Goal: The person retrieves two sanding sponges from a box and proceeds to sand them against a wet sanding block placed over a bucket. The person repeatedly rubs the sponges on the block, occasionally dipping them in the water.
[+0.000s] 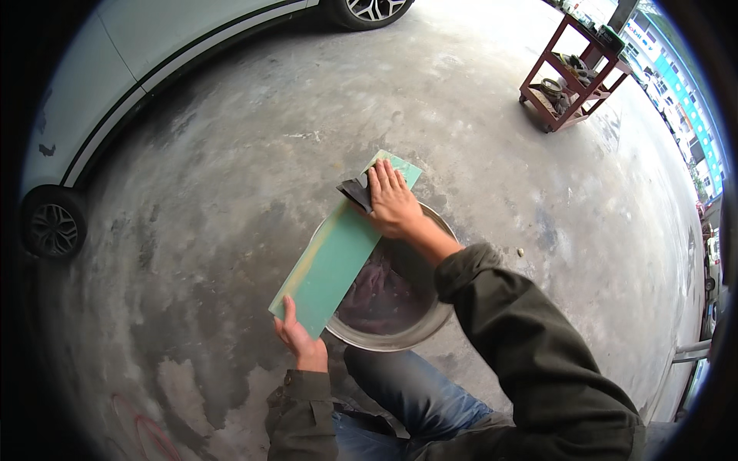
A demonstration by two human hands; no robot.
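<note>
A long green panel with yellowish worn edges lies slanted across the rim of a round metal basin. At its near left end, my left hand grips the panel, thumb on top and fingers underneath. My right hand lies on the far part of the panel with fingers stretched forward. A folded sheet of black sandpaper is held under that palm, its edge sticking out to the left; the right thumb is hidden. In the basin, a dark purplish cloth lies in cloudy water.
A white car stands at the far left, with one wheel beside me. At the back right is a red tool cart with items on its shelves. Grey, stained concrete floor surrounds the basin. My jeans-clad knee is close to it.
</note>
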